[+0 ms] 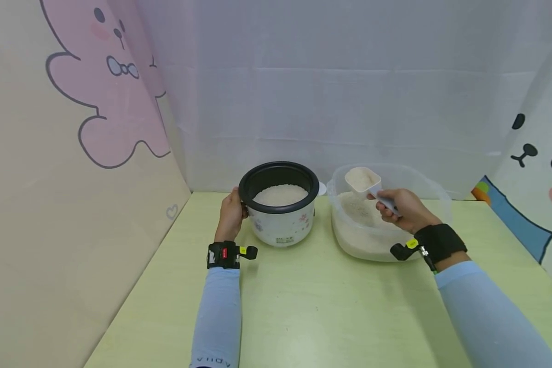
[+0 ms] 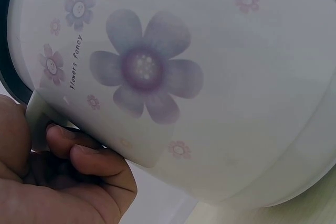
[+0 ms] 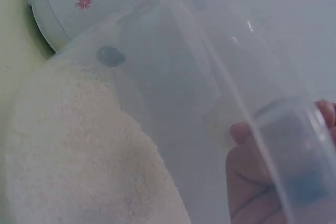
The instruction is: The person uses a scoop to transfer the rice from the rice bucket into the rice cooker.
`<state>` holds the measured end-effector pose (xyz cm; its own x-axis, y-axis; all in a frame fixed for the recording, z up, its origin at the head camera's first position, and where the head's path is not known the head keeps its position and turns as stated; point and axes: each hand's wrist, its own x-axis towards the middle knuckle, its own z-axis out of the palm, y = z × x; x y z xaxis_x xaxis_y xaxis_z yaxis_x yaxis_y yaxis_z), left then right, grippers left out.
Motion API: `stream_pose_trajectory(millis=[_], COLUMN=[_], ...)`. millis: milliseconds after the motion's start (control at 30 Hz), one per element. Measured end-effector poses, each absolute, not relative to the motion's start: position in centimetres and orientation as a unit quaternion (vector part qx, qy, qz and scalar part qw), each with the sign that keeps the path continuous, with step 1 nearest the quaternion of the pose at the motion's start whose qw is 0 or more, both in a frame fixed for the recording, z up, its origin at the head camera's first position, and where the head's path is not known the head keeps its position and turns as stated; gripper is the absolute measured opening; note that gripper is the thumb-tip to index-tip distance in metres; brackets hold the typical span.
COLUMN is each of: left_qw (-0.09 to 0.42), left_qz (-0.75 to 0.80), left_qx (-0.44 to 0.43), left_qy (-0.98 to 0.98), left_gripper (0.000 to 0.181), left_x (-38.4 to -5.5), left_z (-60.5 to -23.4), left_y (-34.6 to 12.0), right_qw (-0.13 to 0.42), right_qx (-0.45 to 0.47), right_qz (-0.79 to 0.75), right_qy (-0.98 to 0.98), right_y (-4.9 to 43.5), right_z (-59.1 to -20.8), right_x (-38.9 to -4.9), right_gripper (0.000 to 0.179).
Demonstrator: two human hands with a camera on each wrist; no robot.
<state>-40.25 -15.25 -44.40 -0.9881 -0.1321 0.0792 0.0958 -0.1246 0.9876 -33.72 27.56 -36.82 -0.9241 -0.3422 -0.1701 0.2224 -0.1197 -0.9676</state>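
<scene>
A white rice cooker [image 1: 282,227] with a flower print and a black rim stands lidless, with white rice [image 1: 280,196] inside. My left hand [image 1: 231,213] grips its side handle [image 2: 39,116], fingers curled under it in the left wrist view. To the right is a clear plastic tub [image 1: 425,184], part filled with rice [image 3: 89,150]. Over the tub my right hand [image 1: 407,210] holds a measuring scoop by its handle [image 1: 388,202]. The scoop's cup [image 1: 363,179] is full of rice and sits near the tub's rim on the cooker side. In the right wrist view the tub's wall partly veils my right hand.
Cooker and tub stand side by side on a pale green table [image 1: 303,301], close to a white curtain [image 1: 331,107]. A small white round piece [image 1: 322,188] shows between them. Cartoon-printed cloth [image 1: 106,92] flanks both sides.
</scene>
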Motion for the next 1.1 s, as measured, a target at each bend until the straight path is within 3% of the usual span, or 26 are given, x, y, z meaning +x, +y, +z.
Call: stream_pose_trajectory(millis=[367,1100], left_qw=[0.082,0.081], left_qz=[-0.748,-0.756], left_qx=[0.009,0.018], left_qy=[-0.659,-0.650], left_gripper=[0.046,0.045], left_x=[-40.2,-40.1], left_z=[-44.4,-44.3], left_y=[-14.8,-15.0], right_qw=[0.145,0.136], right_qx=[-0.065,-0.092], right_qz=[-0.740,-0.701], right_qy=[0.654,0.694], right_y=[27.0,20.0], right_z=[-35.8,-31.4], right_x=[-33.5,-33.6], right_gripper=[0.037,0.033])
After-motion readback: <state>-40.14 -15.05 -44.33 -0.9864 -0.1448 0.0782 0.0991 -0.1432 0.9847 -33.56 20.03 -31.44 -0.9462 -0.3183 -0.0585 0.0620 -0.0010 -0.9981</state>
